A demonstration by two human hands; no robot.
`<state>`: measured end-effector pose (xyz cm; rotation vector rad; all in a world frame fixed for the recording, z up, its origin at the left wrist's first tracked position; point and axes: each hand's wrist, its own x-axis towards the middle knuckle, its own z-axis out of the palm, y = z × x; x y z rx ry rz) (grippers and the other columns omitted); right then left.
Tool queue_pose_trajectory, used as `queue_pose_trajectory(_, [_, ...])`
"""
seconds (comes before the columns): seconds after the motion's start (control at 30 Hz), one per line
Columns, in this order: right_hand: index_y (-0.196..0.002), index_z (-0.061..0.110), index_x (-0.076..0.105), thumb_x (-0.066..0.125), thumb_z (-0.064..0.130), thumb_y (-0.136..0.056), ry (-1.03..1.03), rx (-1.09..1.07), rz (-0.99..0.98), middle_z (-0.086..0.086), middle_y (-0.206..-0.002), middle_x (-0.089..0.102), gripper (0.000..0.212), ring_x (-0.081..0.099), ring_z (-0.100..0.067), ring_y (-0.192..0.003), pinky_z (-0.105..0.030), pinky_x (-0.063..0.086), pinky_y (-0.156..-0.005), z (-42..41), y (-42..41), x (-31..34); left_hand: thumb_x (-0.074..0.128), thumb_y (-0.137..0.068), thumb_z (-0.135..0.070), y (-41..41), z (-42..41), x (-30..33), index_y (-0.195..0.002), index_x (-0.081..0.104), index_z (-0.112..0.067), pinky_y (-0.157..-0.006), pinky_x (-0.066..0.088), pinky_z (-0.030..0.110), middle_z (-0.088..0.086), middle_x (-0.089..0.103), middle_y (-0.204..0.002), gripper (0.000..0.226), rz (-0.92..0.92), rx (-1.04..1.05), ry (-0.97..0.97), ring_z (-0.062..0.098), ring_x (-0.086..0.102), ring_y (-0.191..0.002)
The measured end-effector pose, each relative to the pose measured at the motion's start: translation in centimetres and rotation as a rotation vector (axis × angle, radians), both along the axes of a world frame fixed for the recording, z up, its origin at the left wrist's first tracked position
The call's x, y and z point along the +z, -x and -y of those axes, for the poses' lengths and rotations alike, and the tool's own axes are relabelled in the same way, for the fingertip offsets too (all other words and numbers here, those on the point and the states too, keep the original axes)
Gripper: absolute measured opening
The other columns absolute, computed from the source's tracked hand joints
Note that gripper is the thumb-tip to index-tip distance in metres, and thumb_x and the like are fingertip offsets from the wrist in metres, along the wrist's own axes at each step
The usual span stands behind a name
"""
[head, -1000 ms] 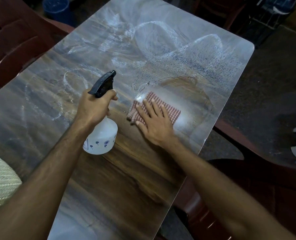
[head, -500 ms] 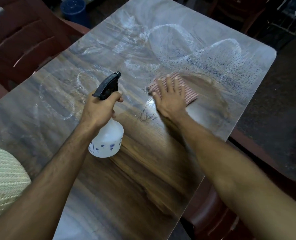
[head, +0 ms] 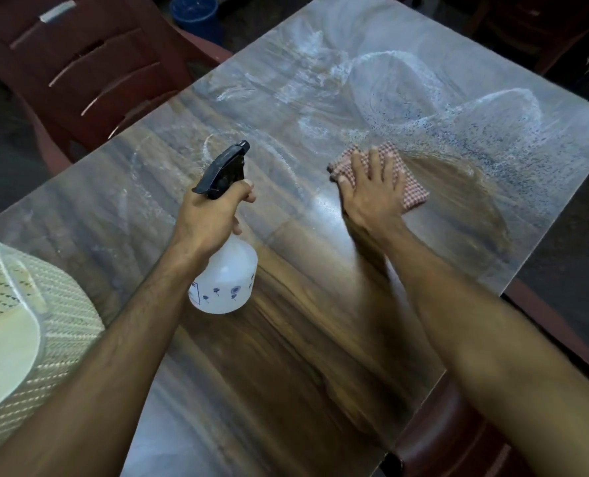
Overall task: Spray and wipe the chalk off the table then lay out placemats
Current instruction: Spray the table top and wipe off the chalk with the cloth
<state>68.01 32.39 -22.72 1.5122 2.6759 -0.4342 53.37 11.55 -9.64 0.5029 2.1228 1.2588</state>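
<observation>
A wood-grain table (head: 286,356) carries white chalk swirls (head: 406,84) and spray droplets over its far half. My left hand (head: 210,218) grips the neck of a white spray bottle (head: 226,280) with a black trigger head, held upright just above the table. My right hand (head: 372,191) lies flat, fingers spread, pressing a red-and-white checked cloth (head: 413,191) onto the tabletop. A dark wiped streak runs to the right of the cloth. Pale woven placemats (head: 28,304) lie stacked at the left edge.
A dark red chair (head: 90,70) stands beyond the table's left side, and another chair (head: 434,449) is tucked in at the near right edge. A blue bucket (head: 196,12) sits on the floor at the far end.
My right hand slid the cloth away from me across the table, leaving a wiped dark patch. The left hand held the bottle nearly still.
</observation>
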Motion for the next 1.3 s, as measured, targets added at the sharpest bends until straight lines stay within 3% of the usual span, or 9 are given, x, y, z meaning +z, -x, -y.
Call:
queue_pose_trajectory(0.17, [-0.155, 0.035, 0.007, 0.011, 0.064, -0.099, -0.006, 0.270, 0.000, -0.004, -0.165, -0.001, 0.064, -0.004, -0.029, -0.151, -0.054, -0.007, -0.118, 7.2, 7.0, -0.4, 0.063, -0.092, -0.036, 1.4, 1.6, 0.4, -0.106, 0.069, -0.019, -0.063, 0.046, 0.027, -0.006, 0.074, -0.091, 0.022, -0.001, 0.043, -0.017, 0.010, 0.050, -0.045])
queue_pose_trajectory(0.33, [-0.156, 0.033, 0.013, 0.014, 0.061, -0.100, 0.002, 0.579, -0.005, -0.001, -0.165, 0.003, 0.063, -0.003, -0.025, -0.151, -0.049, -0.005, -0.121, 16.5, 3.3, 0.4, 0.064, -0.090, -0.035, 2.8, 3.3, 1.7, -0.088, 0.071, -0.025, -0.067, 0.049, 0.035, -0.003, 0.075, -0.090, 0.013, -0.020, 0.114, -0.042, 0.010, 0.049, -0.042])
queue_pose_trajectory(0.47, [-0.156, 0.037, 0.014, 0.016, 0.063, -0.098, -0.052, 0.420, 0.040, 0.000, -0.165, 0.007, 0.063, 0.004, -0.025, -0.152, -0.050, 0.000, -0.119, 12.6, -0.1, -0.2, 0.064, -0.085, -0.041, 3.8, 5.3, 2.2, -0.073, 0.072, -0.037, -0.074, 0.050, 0.042, -0.002, 0.075, -0.092, 0.015, -0.014, 0.143, -0.059, 0.011, 0.051, -0.045])
queue_pose_trajectory(0.6, [-0.156, 0.033, 0.016, 0.014, 0.061, -0.099, -0.042, 0.188, 0.028, -0.003, -0.165, 0.005, 0.063, 0.002, -0.029, -0.151, -0.055, 0.002, -0.120, 6.1, 4.1, -0.2, 0.062, -0.086, -0.043, 4.1, 7.0, 2.3, -0.083, 0.070, -0.032, -0.077, 0.049, 0.039, -0.008, 0.075, -0.094, 0.014, -0.016, 0.182, -0.070, 0.009, 0.051, -0.047])
queue_pose_trajectory(0.67, [-0.156, 0.032, 0.014, 0.016, 0.060, -0.100, -0.011, 0.223, 0.017, -0.005, -0.165, 0.002, 0.063, -0.001, -0.030, -0.151, -0.055, -0.002, -0.120, 6.8, 7.6, -0.2, 0.062, -0.089, -0.040, 4.1, 7.6, 2.3, -0.082, 0.069, -0.031, -0.074, 0.049, 0.037, -0.007, 0.075, -0.096, 0.014, -0.022, 0.192, -0.071, 0.009, 0.051, -0.047])
queue_pose_trajectory(0.8, [-0.156, 0.036, 0.007, 0.010, 0.064, -0.098, -0.006, 0.509, 0.014, -0.003, -0.165, -0.001, 0.064, -0.004, -0.028, -0.151, -0.052, -0.009, -0.118, 15.1, 11.5, -0.2, 0.060, -0.092, -0.036, 4.3, 8.6, 2.5, -0.088, 0.069, -0.027, -0.069, 0.048, 0.029, -0.008, 0.074, -0.097, 0.014, -0.020, 0.230, -0.071, 0.007, 0.051, -0.046])
queue_pose_trajectory(1.0, [-0.156, 0.036, 0.013, 0.013, 0.060, -0.100, -0.007, 0.791, 0.003, 0.000, -0.164, 0.007, 0.061, 0.003, -0.026, -0.152, -0.051, 0.004, -0.121, 21.5, 3.9, 0.0, 0.061, -0.093, -0.034, 5.2, 9.4, 3.4, -0.108, 0.069, -0.016, -0.062, 0.049, 0.026, -0.009, 0.075, -0.094, 0.026, -0.027, 0.271, -0.093, 0.007, 0.050, -0.045])
queue_pose_trajectory(1.2, [-0.156, 0.035, 0.012, 0.012, 0.062, -0.100, -0.014, 0.429, -0.007, 0.000, -0.165, 0.003, 0.062, -0.001, -0.025, -0.152, -0.053, 0.000, -0.120, 13.1, 6.7, 0.1, 0.061, -0.092, -0.036, 5.6, 10.3, 3.5, -0.108, 0.070, -0.016, -0.065, 0.048, 0.027, -0.008, 0.075, -0.096, 0.027, -0.035, 0.280, -0.101, 0.007, 0.051, -0.046])
queue_pose_trajectory(1.3, [-0.156, 0.034, 0.012, 0.015, 0.061, -0.100, 0.006, 0.421, 0.003, -0.002, -0.165, 0.002, 0.062, -0.004, -0.026, -0.151, -0.052, -0.006, -0.120, 13.1, 11.9, -0.3, 0.060, -0.093, -0.035, 5.6, 10.6, 3.4, -0.107, 0.070, -0.016, -0.067, 0.048, 0.027, -0.009, 0.075, -0.096, 0.025, -0.041, 0.284, -0.109, 0.007, 0.051, -0.046])
